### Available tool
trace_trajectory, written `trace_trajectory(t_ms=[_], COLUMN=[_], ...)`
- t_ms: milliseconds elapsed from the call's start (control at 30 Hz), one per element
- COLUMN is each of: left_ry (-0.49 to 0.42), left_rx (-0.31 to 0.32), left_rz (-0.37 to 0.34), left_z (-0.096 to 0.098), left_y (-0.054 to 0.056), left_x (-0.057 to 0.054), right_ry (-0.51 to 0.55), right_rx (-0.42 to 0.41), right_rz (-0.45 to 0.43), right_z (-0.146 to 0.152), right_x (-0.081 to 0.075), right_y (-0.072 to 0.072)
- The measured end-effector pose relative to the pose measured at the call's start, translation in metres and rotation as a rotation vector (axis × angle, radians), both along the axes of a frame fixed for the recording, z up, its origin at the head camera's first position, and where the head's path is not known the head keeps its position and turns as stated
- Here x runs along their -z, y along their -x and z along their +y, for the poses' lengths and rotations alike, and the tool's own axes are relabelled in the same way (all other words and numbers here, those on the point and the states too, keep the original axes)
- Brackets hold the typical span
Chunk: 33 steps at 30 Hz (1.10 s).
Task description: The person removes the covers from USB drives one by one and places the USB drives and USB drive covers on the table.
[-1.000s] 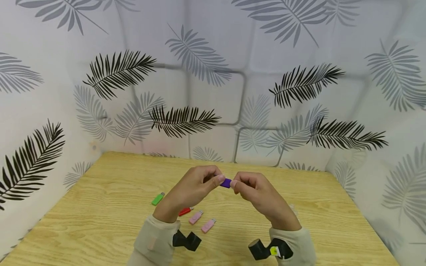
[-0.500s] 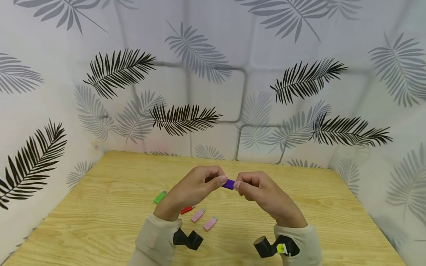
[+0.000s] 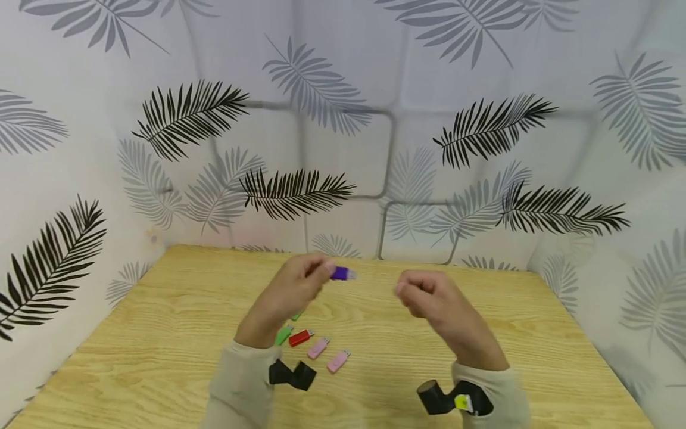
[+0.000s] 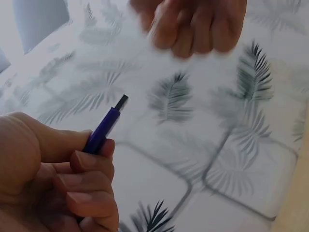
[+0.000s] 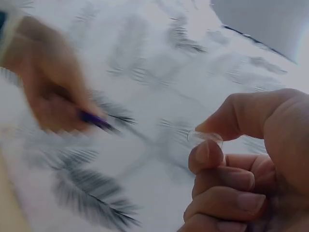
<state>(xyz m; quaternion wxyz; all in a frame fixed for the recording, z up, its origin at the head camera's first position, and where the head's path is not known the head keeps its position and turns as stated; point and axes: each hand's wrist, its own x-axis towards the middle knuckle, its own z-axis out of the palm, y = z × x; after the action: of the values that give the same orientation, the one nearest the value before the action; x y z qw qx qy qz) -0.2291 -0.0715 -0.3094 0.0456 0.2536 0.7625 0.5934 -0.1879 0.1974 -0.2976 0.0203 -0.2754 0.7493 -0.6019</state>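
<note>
A purple USB flash drive (image 3: 340,273) is pinched between the thumb and forefinger of my left hand (image 3: 289,289), above the table. Its bare metal plug sticks out toward the right, also plain in the left wrist view. Apart from it, my right hand (image 3: 436,304) has its fingers curled in. The right wrist view reveals a small clear cap (image 5: 193,137) pinched between that thumb and forefinger; the head view does not show it.
On the wood-grain table (image 3: 429,357) lie a red USB drive (image 3: 300,338), two pink ones (image 3: 318,347) and a green one (image 3: 283,335). Another green piece (image 3: 297,316) is partly hidden by the left wrist. A leaf-patterned cloth (image 3: 343,149) hangs behind.
The clear cap has come off the purple flash drive. My left hand has moved left and up with the drive; my right hand has moved right, leaving a gap between them.
</note>
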Motion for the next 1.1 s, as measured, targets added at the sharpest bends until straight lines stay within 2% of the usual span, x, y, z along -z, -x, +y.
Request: trace_trajectory(t_ms=[100, 167, 267, 400, 600, 800, 1100], left_ry=[-0.080, -0.092, -0.070, -0.025, 0.060, 0.078, 0.117], left_rx=[-0.151, -0.184, -0.161, -0.133, -0.149, -0.159, -0.146], left_rz=[0.003, 0.039, 0.081, 0.104, 0.108, 0.108, 0.117], left_z=[-0.029, -0.041, -0.045, -0.033, -0.021, -0.015, -0.010], left_y=[0.005, 0.007, 0.008, 0.010, 0.008, 0.008, 0.008], left_x=[0.000, -0.001, -0.003, -0.001, 0.003, 0.004, 0.005], right_ry=[0.100, 0.135, 0.139, 0.107, 0.066, 0.032, 0.042], right_rx=[0.063, 0.100, 0.109, 0.085, 0.097, 0.115, 0.154], right_rz=[0.060, 0.091, 0.107, 0.099, 0.080, 0.054, 0.060], right_z=[0.034, 0.053, 0.068, 0.066, 0.055, 0.053, 0.050], right_x=[-0.003, -0.004, -0.002, 0.001, 0.003, 0.000, -0.003], right_y=[-0.007, -0.010, -0.010, -0.006, -0.004, -0.005, -0.005])
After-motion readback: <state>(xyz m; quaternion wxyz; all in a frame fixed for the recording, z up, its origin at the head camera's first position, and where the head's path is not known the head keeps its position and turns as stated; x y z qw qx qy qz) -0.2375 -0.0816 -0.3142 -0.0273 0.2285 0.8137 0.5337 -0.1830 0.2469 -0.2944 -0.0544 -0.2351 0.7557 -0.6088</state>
